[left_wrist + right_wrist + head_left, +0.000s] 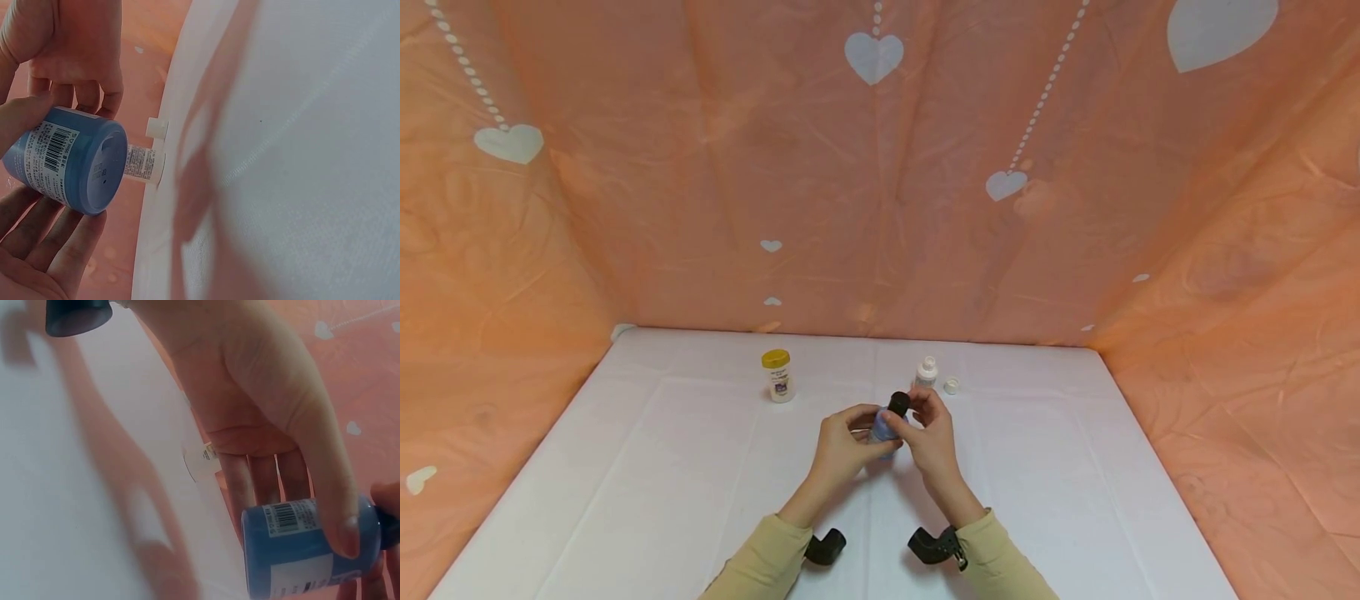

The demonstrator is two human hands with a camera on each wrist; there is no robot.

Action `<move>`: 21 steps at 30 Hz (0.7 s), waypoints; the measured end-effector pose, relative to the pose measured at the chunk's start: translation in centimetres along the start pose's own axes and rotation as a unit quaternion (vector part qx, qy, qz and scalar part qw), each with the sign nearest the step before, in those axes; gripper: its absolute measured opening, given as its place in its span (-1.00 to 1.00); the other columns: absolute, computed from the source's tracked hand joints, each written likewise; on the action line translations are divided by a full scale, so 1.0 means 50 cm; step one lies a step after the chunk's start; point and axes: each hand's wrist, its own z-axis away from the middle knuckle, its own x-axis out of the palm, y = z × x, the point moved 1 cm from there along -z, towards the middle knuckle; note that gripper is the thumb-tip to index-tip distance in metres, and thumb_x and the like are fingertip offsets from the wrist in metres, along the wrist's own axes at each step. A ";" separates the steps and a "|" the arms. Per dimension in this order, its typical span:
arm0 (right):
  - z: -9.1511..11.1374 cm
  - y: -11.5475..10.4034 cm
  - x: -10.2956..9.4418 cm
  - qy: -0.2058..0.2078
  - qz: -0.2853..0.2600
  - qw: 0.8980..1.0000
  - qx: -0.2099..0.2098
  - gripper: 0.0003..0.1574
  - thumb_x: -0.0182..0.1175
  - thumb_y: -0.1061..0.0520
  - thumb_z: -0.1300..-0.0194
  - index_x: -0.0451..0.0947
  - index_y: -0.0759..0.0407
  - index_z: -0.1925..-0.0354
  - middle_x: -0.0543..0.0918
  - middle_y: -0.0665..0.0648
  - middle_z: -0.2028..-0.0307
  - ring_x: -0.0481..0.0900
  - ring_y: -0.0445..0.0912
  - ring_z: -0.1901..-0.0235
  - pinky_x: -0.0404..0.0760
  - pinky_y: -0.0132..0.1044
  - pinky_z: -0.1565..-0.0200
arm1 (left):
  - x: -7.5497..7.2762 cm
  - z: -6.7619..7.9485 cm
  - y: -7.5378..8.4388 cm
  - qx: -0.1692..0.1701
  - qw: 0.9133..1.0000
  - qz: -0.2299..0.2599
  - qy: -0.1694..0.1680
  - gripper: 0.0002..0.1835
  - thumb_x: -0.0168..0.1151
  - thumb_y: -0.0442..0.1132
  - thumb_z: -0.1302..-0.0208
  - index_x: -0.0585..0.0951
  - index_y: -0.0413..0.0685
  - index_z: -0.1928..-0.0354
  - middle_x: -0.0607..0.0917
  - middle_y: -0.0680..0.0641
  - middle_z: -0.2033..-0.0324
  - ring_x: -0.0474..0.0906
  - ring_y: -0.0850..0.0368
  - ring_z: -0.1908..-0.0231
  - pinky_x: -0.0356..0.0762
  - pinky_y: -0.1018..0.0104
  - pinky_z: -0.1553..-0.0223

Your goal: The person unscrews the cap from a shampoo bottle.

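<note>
The grip of both hands meets on one thing: the left hand (844, 448) curls round the body of a blue bottle (65, 159), while the right hand (934, 435) pinches at its black cap (899, 404), as far as the overlapping fingers let me tell. The bottle is held tilted a little, clear of the bench (625, 483). I take this to be a capping or uncapping step, though I cannot tell which. The next move seems to call for a steady left hand and a twist from the right. Just beyond the right hand stands a white bottle (927, 375), its top apparently bare, a small white cap (952, 386) beside it. Farther left, well apart from the hands, stands a yellow-lidded jar (781, 385).
</note>
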 end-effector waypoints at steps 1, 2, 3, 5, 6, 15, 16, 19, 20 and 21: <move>-0.002 0.008 -0.002 -0.001 0.000 1.000 0.002 -0.56 0.41 0.42 0.00 0.44 0.40 0.15 0.60 0.15 0.25 0.49 -0.09 0.18 0.28 0.09 -0.06 | 0.000 0.000 -0.002 0.001 1.000 -0.001 0.000 -0.52 0.60 -0.32 0.18 0.67 -0.15 0.11 0.71 -0.13 0.20 0.66 0.03 0.18 0.65 0.24 0.19; -0.004 0.015 -0.003 -0.003 0.000 1.000 0.005 -0.56 0.41 0.41 -0.01 0.45 0.39 0.13 0.60 0.14 0.24 0.49 -0.09 0.16 0.28 0.09 -0.07 | -0.001 0.000 -0.004 0.001 1.000 -0.001 0.001 -0.51 0.61 -0.29 0.18 0.67 -0.13 0.11 0.71 -0.11 0.20 0.66 0.06 0.19 0.64 0.28 0.19; -0.004 0.018 -0.004 -0.005 0.001 1.000 0.007 -0.56 0.40 0.40 -0.03 0.46 0.39 0.12 0.60 0.13 0.22 0.50 -0.10 0.15 0.28 0.08 -0.08 | -0.001 0.000 -0.006 0.001 1.000 -0.003 0.001 -0.51 0.61 -0.27 0.19 0.67 -0.12 0.11 0.71 -0.10 0.20 0.66 0.08 0.19 0.64 0.31 0.20; -0.004 0.021 -0.005 -0.012 0.004 1.000 0.008 -0.57 0.38 0.39 -0.06 0.47 0.40 0.08 0.61 0.12 0.19 0.51 -0.12 0.12 0.29 0.06 -0.10 | -0.002 0.000 -0.007 0.007 1.000 -0.001 0.002 -0.51 0.61 -0.25 0.19 0.67 -0.12 0.11 0.71 -0.11 0.21 0.67 0.09 0.20 0.64 0.33 0.21; -0.004 0.021 -0.006 -0.016 0.003 1.000 0.008 -0.57 0.37 0.39 -0.08 0.48 0.40 0.06 0.61 0.12 0.18 0.52 -0.13 0.11 0.30 0.05 -0.11 | -0.002 0.000 -0.007 0.009 1.000 -0.001 0.003 -0.51 0.61 -0.25 0.19 0.67 -0.13 0.12 0.71 -0.11 0.21 0.67 0.09 0.20 0.64 0.33 0.21; -0.001 0.021 -0.010 -0.048 -0.013 0.999 0.003 -0.55 0.29 0.42 -0.13 0.48 0.43 -0.02 0.60 0.24 0.09 0.51 -0.11 0.06 0.27 0.12 -0.19 | -0.002 0.000 -0.006 0.001 1.000 -0.002 0.005 -0.51 0.62 -0.28 0.20 0.67 -0.11 0.12 0.71 -0.10 0.21 0.66 0.09 0.19 0.64 0.31 0.19; -0.002 0.021 -0.010 -0.049 -0.012 0.999 0.002 -0.54 0.29 0.42 -0.13 0.47 0.42 -0.03 0.59 0.24 0.08 0.50 -0.10 0.04 0.26 0.11 -0.20 | -0.002 0.000 -0.005 -0.001 1.000 -0.003 0.004 -0.52 0.61 -0.29 0.20 0.67 -0.12 0.12 0.71 -0.10 0.21 0.66 0.09 0.19 0.64 0.29 0.19; -0.004 0.021 -0.008 -0.047 -0.014 0.999 0.001 -0.49 0.31 0.42 -0.12 0.45 0.38 -0.06 0.57 0.23 0.06 0.48 -0.10 0.03 0.24 0.10 -0.19 | -0.001 0.001 0.005 0.002 1.000 -0.001 0.003 -0.53 0.59 -0.36 0.19 0.67 -0.16 0.12 0.71 -0.15 0.21 0.66 0.00 0.18 0.65 0.16 0.17; -0.004 0.021 -0.007 -0.043 -0.014 0.999 0.001 -0.47 0.33 0.42 -0.10 0.44 0.37 -0.06 0.57 0.21 0.06 0.48 -0.11 0.03 0.23 0.09 -0.18 | -0.002 0.003 0.015 0.006 1.000 0.001 0.001 -0.54 0.59 -0.38 0.18 0.66 -0.19 0.12 0.70 -0.17 0.21 0.66 -0.04 0.18 0.64 0.10 0.17; -0.005 0.021 -0.006 -0.038 -0.015 0.999 0.002 -0.46 0.35 0.42 -0.08 0.43 0.36 -0.05 0.56 0.20 0.07 0.48 -0.11 0.04 0.23 0.09 -0.16 | -0.003 0.005 0.025 0.009 1.000 0.004 -0.001 -0.54 0.58 -0.40 0.18 0.66 -0.21 0.13 0.70 -0.19 0.21 0.66 -0.07 0.18 0.64 0.06 0.17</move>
